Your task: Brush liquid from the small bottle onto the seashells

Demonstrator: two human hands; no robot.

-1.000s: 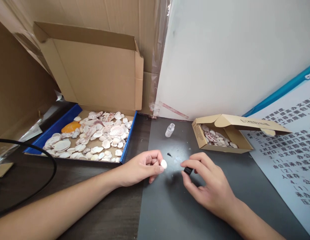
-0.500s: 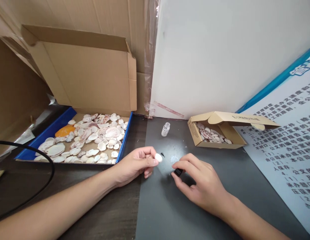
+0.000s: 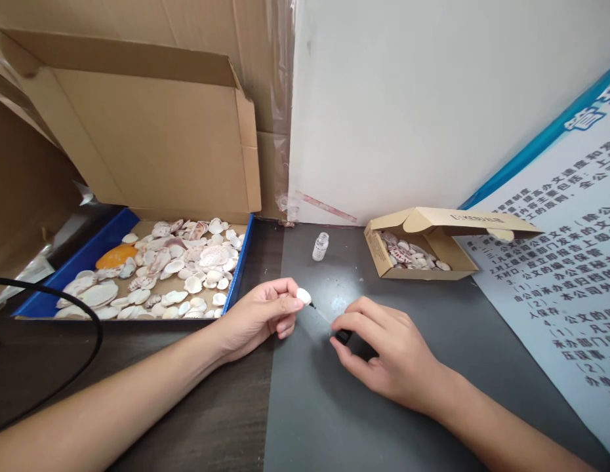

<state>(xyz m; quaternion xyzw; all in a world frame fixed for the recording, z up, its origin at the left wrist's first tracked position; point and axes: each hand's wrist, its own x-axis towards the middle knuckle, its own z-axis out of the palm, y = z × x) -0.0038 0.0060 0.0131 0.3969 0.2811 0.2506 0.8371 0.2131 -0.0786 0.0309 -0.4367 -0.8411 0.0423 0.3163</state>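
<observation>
Between the thumb and fingers of my left hand [image 3: 270,311] is a small white ribbed seashell [image 3: 304,297]. My right hand [image 3: 388,351] pinches the black cap of a brush applicator [image 3: 343,336]. Its thin clear stem points up and left, and the dark tip is at the shell's lower edge; whether it touches I cannot tell. Beyond both hands a small clear glass bottle [image 3: 321,247] with a white label stands upright, uncapped.
On the left lies a blue-sided cardboard box [image 3: 240,262], lid raised, with many shells and one orange piece. A smaller brown box [image 3: 427,270] at the right holds more shells. A black cable [image 3: 96,341] curves in at far left. A printed sheet [image 3: 546,275] lies at right.
The shell has turned so that its ribbed face shows. The brush tip has come closer to its lower edge. The whole view has shifted slightly.
</observation>
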